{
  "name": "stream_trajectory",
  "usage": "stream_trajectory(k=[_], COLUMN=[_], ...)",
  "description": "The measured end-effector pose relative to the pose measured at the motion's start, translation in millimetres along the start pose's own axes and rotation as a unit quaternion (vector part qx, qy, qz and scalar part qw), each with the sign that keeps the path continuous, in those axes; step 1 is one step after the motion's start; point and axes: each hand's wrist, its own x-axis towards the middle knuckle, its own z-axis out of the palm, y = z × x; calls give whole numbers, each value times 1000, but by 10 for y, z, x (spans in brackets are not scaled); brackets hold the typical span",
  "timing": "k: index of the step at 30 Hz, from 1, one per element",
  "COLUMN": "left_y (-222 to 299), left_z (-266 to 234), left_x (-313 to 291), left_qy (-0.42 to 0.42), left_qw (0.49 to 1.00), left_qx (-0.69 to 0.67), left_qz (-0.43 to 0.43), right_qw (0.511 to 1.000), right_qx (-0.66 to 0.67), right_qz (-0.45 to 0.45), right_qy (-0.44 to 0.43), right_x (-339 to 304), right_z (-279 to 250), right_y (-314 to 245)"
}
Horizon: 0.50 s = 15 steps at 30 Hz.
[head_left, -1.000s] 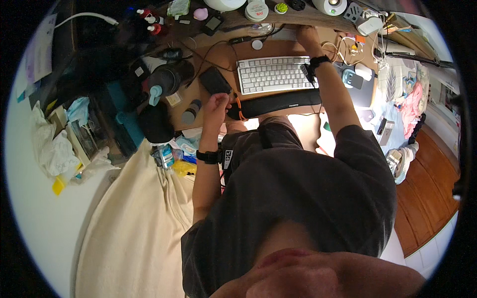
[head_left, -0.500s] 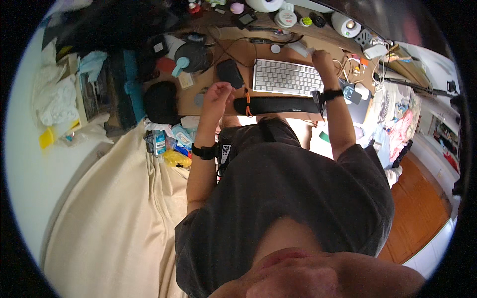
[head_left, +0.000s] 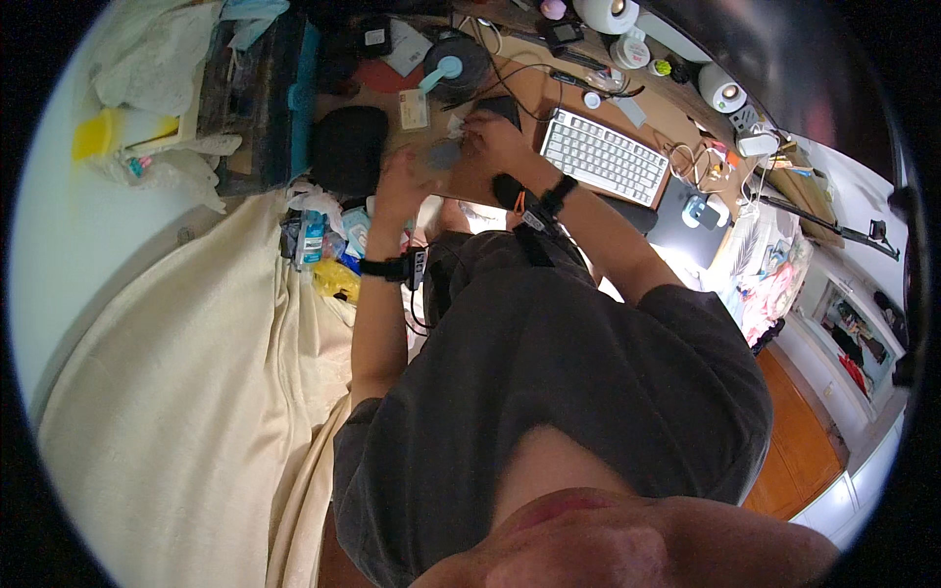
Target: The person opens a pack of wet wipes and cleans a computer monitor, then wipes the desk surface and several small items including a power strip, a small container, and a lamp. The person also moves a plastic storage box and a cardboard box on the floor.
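My right hand (head_left: 493, 139) is over the left part of the desk, its fingers closed on a small white piece (head_left: 455, 125), perhaps tissue or wipe. A round grey disc (head_left: 443, 154) lies on the desk between my two hands. Close to the disc, at the desk's front edge, is my left hand (head_left: 400, 182), its fingers apart and seemingly holding nothing. Part of a dark flat pad (head_left: 505, 108) shows behind my right hand. A white card (head_left: 415, 109) lies just beyond the disc.
A white keyboard (head_left: 603, 157) sits to the right, with a grey-white strip (head_left: 632, 113) and a round white cap (head_left: 591, 100) behind it. A light-blue-handled item (head_left: 446, 69) rests on a dark round object. A black rounded object (head_left: 350, 152) stands left of my left hand.
My right hand has moved left from behind the keyboard to beside the disc, with a small white piece in its fingers. My left hand has lowered toward the desk edge. The view has turned left.
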Motion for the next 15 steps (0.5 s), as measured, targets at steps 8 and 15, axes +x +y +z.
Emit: stream_trajectory(k=[8,15], left_y=[-15,-198], left_z=[225,191], left_x=[179,225], left_qy=[-22,5], left_qw=[998,998], left_qx=[40,2], left_qz=[39,70], right_qw=[989,961], right_qx=[-147,-234], right_qz=[26,59], right_qy=[-18,-133], right_x=[-32,-218], right_z=[643,626], right_y=[102,-4])
